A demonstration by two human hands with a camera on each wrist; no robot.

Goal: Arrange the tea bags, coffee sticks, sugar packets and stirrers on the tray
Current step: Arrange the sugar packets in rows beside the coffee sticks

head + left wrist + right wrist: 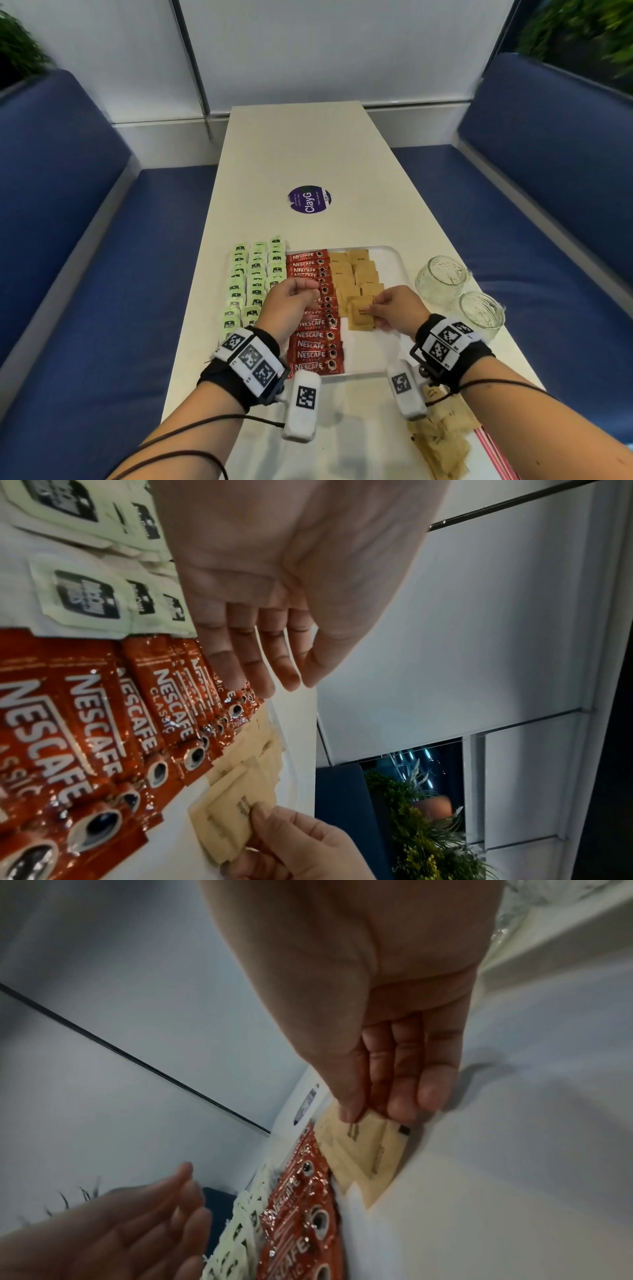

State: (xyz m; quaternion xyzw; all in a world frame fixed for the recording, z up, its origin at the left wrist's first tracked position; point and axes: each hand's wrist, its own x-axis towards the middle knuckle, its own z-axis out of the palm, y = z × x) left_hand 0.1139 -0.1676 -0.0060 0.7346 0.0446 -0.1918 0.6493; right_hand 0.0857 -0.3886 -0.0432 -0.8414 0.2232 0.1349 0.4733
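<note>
A: Our right hand [394,313] pinches a sugar packet [360,317] on the tray [394,270], beside the coffee sticks [317,346].

B: Our left hand [291,303] hovers relaxed, holding nothing. We judge the packet light and floppy; an edge pinch suits it.
</note>
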